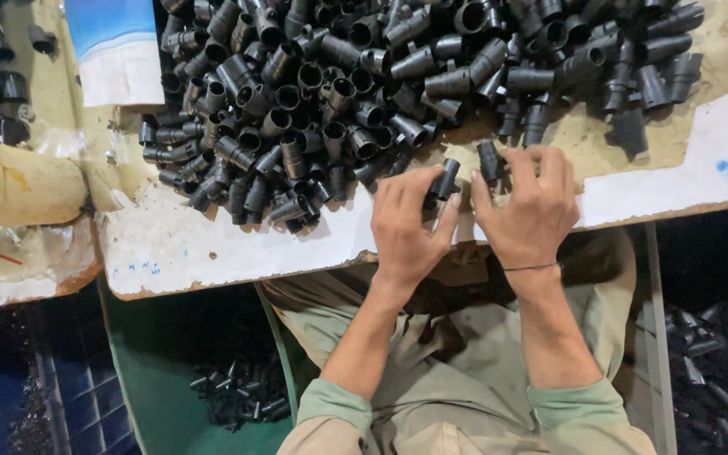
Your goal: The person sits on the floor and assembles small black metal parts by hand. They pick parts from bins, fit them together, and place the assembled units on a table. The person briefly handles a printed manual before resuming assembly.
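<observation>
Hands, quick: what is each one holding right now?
Left hand: closed on a black plastic tube fitting.
Right hand: closed on another black fitting, beside the heap of fittings.

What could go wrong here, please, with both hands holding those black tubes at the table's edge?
The left hand and right hand each pinch a black tube near the worn table edge; a slip could drop one into the lap. The big pile of tubes lies close, so a nudge might roll pieces off.

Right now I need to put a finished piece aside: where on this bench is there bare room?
The white strip of board between the heap of black tubes and the near edge is bare, as is the patch right of the right hand. The back is crowded with tubes; the left hand fills the middle.
</observation>
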A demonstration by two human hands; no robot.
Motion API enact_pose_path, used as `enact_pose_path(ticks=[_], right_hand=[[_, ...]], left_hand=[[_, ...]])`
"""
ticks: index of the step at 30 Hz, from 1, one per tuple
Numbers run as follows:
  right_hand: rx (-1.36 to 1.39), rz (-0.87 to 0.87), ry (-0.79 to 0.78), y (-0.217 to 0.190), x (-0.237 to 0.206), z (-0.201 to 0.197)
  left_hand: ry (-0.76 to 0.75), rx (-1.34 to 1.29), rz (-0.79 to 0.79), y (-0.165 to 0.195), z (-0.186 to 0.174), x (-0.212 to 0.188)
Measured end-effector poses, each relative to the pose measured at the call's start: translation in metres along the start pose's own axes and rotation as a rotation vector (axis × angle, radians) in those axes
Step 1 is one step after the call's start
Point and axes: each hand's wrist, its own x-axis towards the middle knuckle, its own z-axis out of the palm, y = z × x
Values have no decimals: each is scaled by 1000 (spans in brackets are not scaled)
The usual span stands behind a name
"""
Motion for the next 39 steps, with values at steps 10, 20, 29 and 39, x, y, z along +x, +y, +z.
enact_pose_path(ticks=[10, 20, 29, 39], right_hand=[[281, -167, 87, 1, -10, -12], [366, -122, -77, 8, -15, 15], [349, -133, -94, 20, -23, 16], [373, -149, -64, 17, -23, 13]], left_hand=[[80, -324, -154, -9, -14, -7], [226, -370, -88, -22, -2, -20], [16, -306, -59, -11, 11, -12], [-43, -391, 12, -12, 8, -15]])
